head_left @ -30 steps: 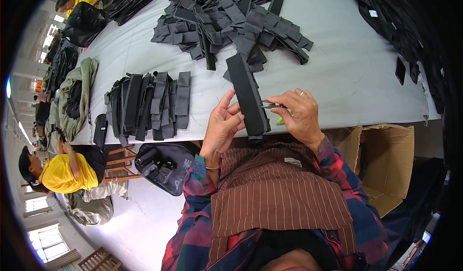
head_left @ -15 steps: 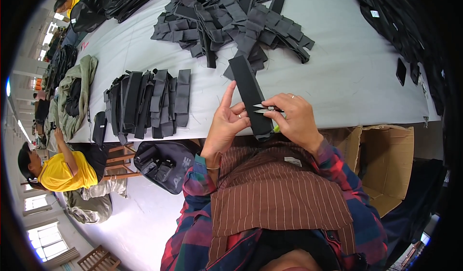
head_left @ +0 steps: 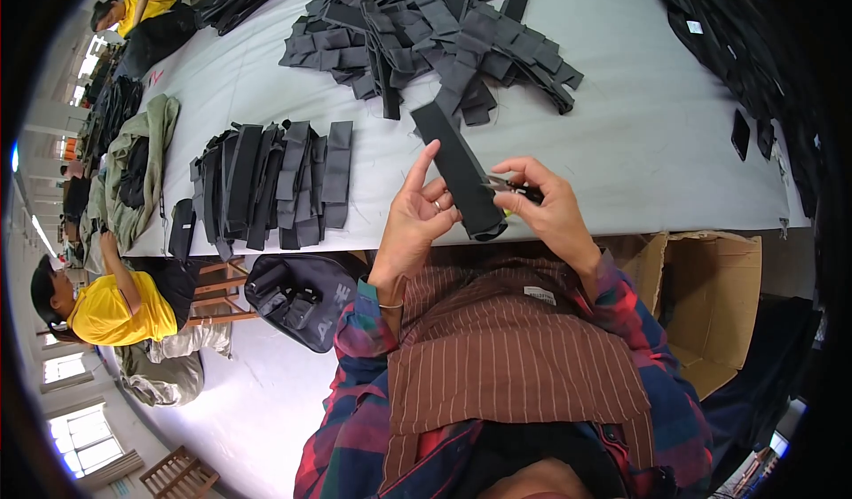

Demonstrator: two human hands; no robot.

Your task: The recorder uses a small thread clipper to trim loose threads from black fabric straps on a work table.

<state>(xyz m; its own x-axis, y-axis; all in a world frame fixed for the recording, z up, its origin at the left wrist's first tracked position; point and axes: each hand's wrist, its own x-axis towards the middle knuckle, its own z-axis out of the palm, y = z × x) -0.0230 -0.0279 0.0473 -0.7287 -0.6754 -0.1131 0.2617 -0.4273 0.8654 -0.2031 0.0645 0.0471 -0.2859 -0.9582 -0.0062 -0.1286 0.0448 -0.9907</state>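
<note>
A black folded fabric strip [head_left: 455,166] is held at a slant above the table's near edge. My left hand [head_left: 410,224] grips its left side, with the index finger stretched along it and the other fingers partly hidden underneath. My right hand [head_left: 557,215] is closed around small thread snips [head_left: 524,188] with dark handles. Their metal blades reach the strip's right edge; whether they touch a thread is too small to tell. A bit of yellow-green shows beside the right fingertips, mostly covered.
Beyond my hands lies a loose heap of dark grey strips [head_left: 435,42]. More strips stand in a row [head_left: 266,188] on the left. A dark bag [head_left: 302,321] and an open cardboard box [head_left: 710,304] flank me. People in yellow shirts [head_left: 133,308] are at left; black garments [head_left: 710,64] lie at right.
My right hand and the snips have shifted slightly away from me, and the blades have moved from across the strip to its right edge. The strip's near end has risen a little.
</note>
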